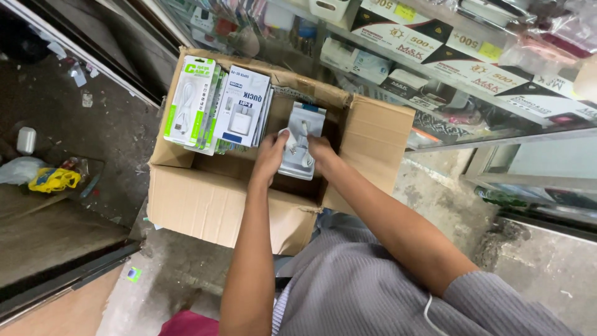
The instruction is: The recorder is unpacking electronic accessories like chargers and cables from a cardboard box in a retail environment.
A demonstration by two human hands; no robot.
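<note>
Both hands, left (271,157) and right (320,149), are gripping a packet (300,146) between them over the box (205,199), its long axis pointing away from the person.

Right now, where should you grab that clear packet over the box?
Best by its two long side edges, coming from above. The packet is flat and stands nearly upright over the open box, its top edge free, so each side has room for fingers. The left hand and right hand already pinch it that way. Avoid the middle; the clear front probably bends.
</note>
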